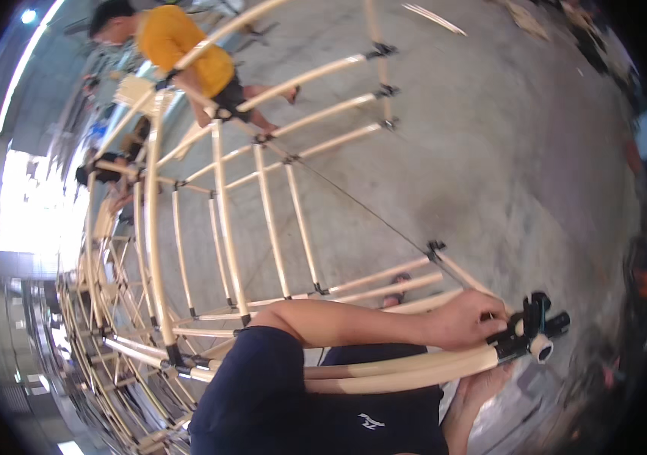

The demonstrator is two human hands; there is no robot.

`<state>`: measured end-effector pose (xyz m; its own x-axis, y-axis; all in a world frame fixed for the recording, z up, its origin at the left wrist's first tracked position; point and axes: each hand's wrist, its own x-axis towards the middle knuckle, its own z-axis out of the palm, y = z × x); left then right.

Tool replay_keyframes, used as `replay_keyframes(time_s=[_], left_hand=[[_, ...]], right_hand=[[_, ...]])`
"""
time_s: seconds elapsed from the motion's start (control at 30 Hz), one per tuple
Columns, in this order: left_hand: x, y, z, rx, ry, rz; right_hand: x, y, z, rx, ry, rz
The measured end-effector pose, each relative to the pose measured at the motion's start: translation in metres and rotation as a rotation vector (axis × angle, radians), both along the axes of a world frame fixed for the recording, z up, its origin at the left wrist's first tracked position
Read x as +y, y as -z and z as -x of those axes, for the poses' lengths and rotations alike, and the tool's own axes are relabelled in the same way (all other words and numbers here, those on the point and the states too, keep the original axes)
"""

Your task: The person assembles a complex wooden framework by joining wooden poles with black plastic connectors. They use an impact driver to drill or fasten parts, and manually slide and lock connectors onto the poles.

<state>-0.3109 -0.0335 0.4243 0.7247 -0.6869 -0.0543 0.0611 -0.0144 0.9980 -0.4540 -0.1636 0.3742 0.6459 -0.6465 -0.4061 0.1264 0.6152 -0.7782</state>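
A long cream-coloured pipe (414,375) runs across in front of my body, and a second pipe lies close behind it. Black pipe joints (513,345) are clustered at its right end, where an open pipe end (542,349) shows. My left hand (471,318) reaches over from the left, its fingers curled closed at the edge of a black joint. From below, my right hand (490,381) comes up under the pipe's end beside the joints. Its fingers are hidden behind the pipe and joints.
A tall frame of cream pipes (221,220) with black joints stands on the left and far side. Beyond it a person in a yellow shirt (187,49) bends among the pipes. More frames (103,303) crowd the far left. Thin sticks (435,19) lie on the grey concrete floor (475,152).
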Motion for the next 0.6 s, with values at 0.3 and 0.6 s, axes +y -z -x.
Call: replay_keyframes(time_s=[0.3, 0.6], left_hand=[[-0.020, 0.025, 0.017, 0.274, 0.073, 0.097], [0.015, 0.013, 0.005, 0.515, 0.068, 0.131]], right_hand=[[-0.018, -0.032, 0.012, -0.033, -0.249, 0.083], [0.005, -0.018, -0.025, -0.120, -0.135, 0.042]])
